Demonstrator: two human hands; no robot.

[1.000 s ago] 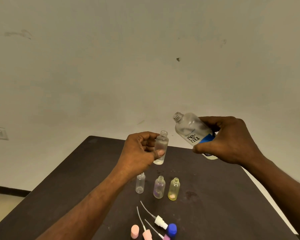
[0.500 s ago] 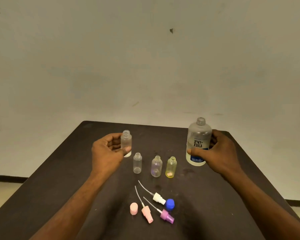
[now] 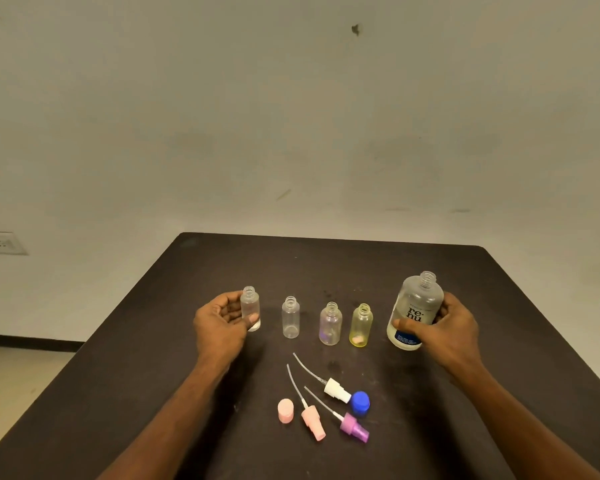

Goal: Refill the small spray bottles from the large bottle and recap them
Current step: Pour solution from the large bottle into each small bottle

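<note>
My left hand (image 3: 220, 323) grips a small clear spray bottle (image 3: 250, 308), uncapped and upright at the left end of the row on the dark table (image 3: 343, 261). To its right stand a clear small bottle (image 3: 290, 317), a purple-tinted one (image 3: 330, 323) and a yellow one (image 3: 361, 325), all open-necked. My right hand (image 3: 444, 332) holds the large clear bottle (image 3: 417, 308) with a blue label, upright on the table, its cap off.
Loose spray heads with dip tubes lie in front of the row: a white one (image 3: 336, 389), a pink one (image 3: 312, 422), a purple one (image 3: 354, 427). A blue cap (image 3: 360, 402) and a pink cap (image 3: 285, 410) lie beside them. A wall socket (image 3: 2, 242) is at the left.
Both hands came down. The large bottle went from tilted in the air to upright on the table at the right. The small clear bottle dropped to the left end of the row.
</note>
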